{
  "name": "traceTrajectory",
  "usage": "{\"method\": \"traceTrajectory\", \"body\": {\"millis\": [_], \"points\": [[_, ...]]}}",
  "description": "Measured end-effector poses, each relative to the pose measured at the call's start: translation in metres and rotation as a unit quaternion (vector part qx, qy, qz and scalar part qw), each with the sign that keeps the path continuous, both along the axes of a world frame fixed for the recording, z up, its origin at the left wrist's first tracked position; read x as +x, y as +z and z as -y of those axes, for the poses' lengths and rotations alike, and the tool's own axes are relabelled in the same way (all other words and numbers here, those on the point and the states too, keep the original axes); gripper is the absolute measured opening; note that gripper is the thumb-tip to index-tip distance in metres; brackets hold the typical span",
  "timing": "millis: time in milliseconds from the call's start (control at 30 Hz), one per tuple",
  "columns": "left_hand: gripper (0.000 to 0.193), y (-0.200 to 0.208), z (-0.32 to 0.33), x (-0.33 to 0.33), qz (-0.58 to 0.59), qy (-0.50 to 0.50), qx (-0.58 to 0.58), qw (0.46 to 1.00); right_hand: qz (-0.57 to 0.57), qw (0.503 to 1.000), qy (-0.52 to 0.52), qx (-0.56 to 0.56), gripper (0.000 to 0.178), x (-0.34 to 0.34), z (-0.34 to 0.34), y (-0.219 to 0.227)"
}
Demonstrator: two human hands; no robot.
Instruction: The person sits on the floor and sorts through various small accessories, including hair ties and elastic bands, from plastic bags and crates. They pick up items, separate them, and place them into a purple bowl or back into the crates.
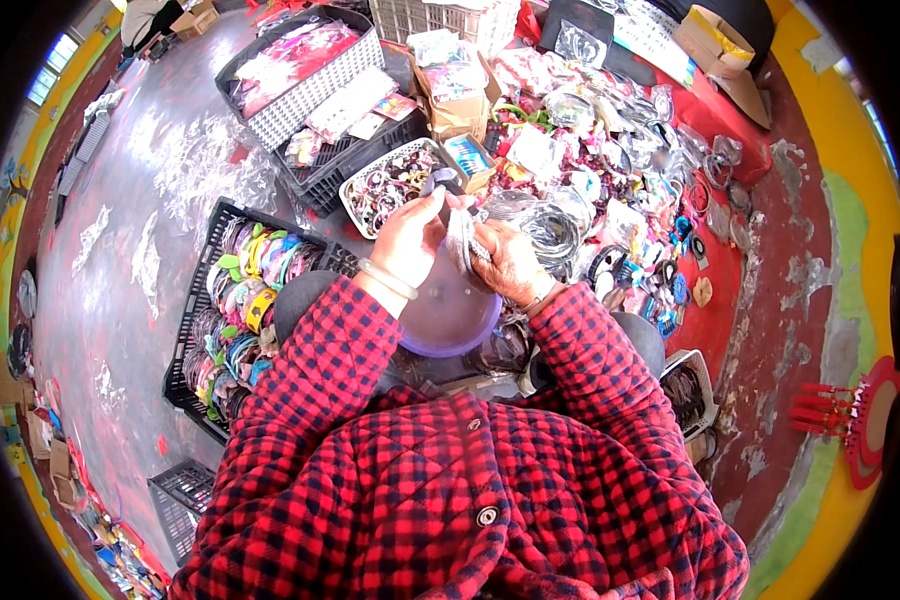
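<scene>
A dark piece (442,181) is pinched in the nearly closed fingertips of the left hand (410,240); a grey cloth (459,242) is gripped by the curled right hand (511,264). Both are held at twelve o'clock from the basin (452,348). A basket (354,212) is seen at eleven, a crate (182,345) of bands (246,320) at nine.

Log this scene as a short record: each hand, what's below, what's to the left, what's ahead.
Left hand: holds a dark grey item, kind unclear
Right hand: grips a whitish cloth
Below hands: purple-rimmed basin
Left: black crate of colourful hair bands
Ahead: white basket of small hair accessories
</scene>
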State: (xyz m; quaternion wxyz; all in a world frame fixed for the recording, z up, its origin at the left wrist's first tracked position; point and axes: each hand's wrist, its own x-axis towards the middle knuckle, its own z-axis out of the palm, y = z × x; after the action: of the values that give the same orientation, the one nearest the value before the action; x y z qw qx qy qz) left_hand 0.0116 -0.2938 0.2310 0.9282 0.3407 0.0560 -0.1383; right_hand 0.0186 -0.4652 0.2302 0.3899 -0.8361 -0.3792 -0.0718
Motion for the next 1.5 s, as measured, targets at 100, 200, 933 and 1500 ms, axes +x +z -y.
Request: {"method": "traceTrajectory", "body": {"millis": [100, 200, 933, 1500], "points": [[0.023, 0.007, -0.001, 0.0, -0.045, -0.015, -0.068, 0.997, -0.002, 1.0, 0.03, 0.007, 0.018, 0.0, -0.002, -0.003], [0.022, 0.016, -0.009, -0.002, -0.079, -0.043, -0.079, 0.993, -0.003, 0.998, 0.061, -0.012, 0.017, 0.0, -0.002, -0.006], [0.024, 0.028, -0.039, 0.0, 0.009, -0.119, 0.033, 0.992, 0.088, 0.963, 0.015, -0.256, 0.017, 0.013, 0.021, -0.007], [0.018, 0.026, -0.02, -0.003, 0.175, -0.047, 0.31, 0.933, -0.392, 0.847, -0.034, 0.357, 0.041, 0.013, 0.04, 0.042]]}}
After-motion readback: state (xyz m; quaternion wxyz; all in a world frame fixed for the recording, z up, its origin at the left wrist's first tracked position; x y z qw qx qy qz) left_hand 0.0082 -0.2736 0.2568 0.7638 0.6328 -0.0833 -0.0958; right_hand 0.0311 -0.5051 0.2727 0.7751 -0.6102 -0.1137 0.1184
